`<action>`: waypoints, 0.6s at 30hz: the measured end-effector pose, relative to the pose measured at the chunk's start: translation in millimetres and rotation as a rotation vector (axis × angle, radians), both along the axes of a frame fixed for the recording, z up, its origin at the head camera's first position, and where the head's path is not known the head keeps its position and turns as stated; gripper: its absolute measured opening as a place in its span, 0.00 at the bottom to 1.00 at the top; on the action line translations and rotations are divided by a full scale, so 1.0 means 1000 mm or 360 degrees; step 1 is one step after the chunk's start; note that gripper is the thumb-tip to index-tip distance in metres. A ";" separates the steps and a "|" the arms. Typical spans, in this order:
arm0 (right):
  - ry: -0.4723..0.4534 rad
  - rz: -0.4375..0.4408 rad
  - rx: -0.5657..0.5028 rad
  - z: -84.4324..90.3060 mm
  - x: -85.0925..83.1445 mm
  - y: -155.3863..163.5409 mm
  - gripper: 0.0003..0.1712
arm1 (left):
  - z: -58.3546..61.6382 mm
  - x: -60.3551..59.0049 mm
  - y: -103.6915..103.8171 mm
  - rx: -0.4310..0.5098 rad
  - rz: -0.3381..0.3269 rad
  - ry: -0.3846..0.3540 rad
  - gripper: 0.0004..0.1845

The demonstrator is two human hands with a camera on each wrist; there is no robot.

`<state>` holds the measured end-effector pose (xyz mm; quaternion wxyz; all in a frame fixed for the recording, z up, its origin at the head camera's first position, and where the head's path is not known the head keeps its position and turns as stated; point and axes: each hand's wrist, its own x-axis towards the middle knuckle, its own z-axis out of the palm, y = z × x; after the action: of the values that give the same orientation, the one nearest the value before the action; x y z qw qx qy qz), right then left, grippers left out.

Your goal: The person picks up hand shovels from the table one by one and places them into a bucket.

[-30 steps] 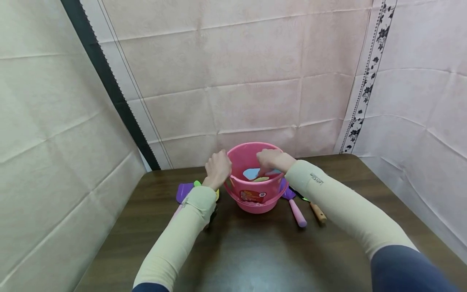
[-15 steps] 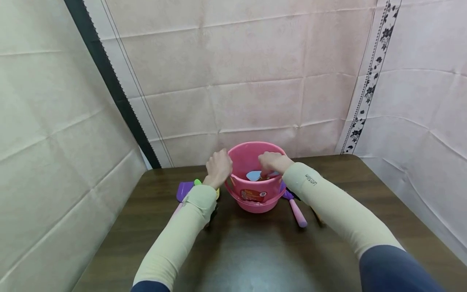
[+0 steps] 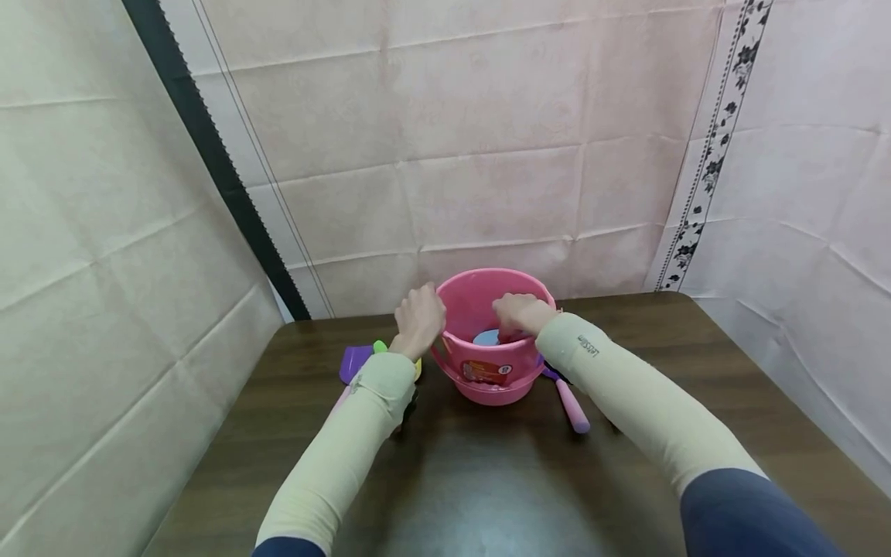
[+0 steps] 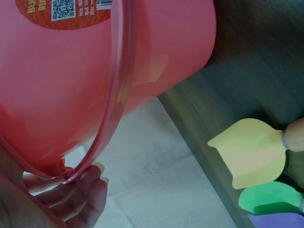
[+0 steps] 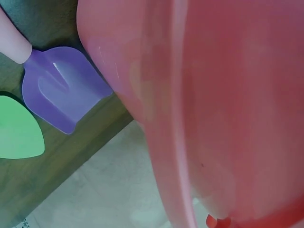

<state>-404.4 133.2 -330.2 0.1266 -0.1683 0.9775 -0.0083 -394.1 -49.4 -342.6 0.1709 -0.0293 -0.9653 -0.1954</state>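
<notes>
Bracing the pink bucket (image 3: pixel 487 371) from its left side with the left hand (image 3: pixel 418 319), apparently to keep it from sliding or tipping on the dark wooden surface (image 3: pixel 487 480) while being reached into. Laying the fingers (image 4: pixel 90 190) nearly straight and pressed together against the outer wall, right at the pivot of the translucent handle (image 4: pixel 114 109), with the thumb hidden from every view. Leaving that handle folded down around the wall, probably to keep the mouth free.

Dipping the right hand (image 3: pixel 518 313) over the near right rim and down into the bucket, toward a pale blue piece (image 3: pixel 485 337) lying at the bottom. Hiding the right fingertips behind the rim, so not telling whether spread, closed or pinching anything.

Keeping the bucket upright, standing toward the far middle of the surface, close to the cloth backdrop (image 3: pixel 487 155).

Lying flat around the bucket, seemingly within easy reach of each hand: to its left a yellow spade blade (image 4: pixel 251 159), a green blade (image 4: pixel 270 197) and a purple scoop (image 3: pixel 353 362); to its right a purple shovel (image 5: pixel 61 88) with a pink grip (image 3: pixel 572 404) and a green leaf-shaped blade (image 5: pixel 19 128), all just beside the base, not touching the hands.
</notes>
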 end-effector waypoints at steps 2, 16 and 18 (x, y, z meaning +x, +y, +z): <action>0.0032 -0.0001 0.0011 0.000 0.001 0.000 0.09 | 0.000 0.000 0.001 0.0003 -0.0001 -0.0007 0.09; 0.0500 0.0062 -0.0228 0.012 0.011 0.008 0.16 | -0.002 -0.001 0.001 0.0044 -0.0025 -0.0004 0.11; 0.0660 0.0076 -0.0380 0.016 0.013 0.015 0.18 | -0.001 -0.001 0.001 0.0038 -0.0026 0.0004 0.11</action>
<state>-391.3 147.8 -314.4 -0.0976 -0.2033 0.9704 -0.0860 -395.5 -48.7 -343.4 0.1710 -0.0355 -0.9624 -0.2082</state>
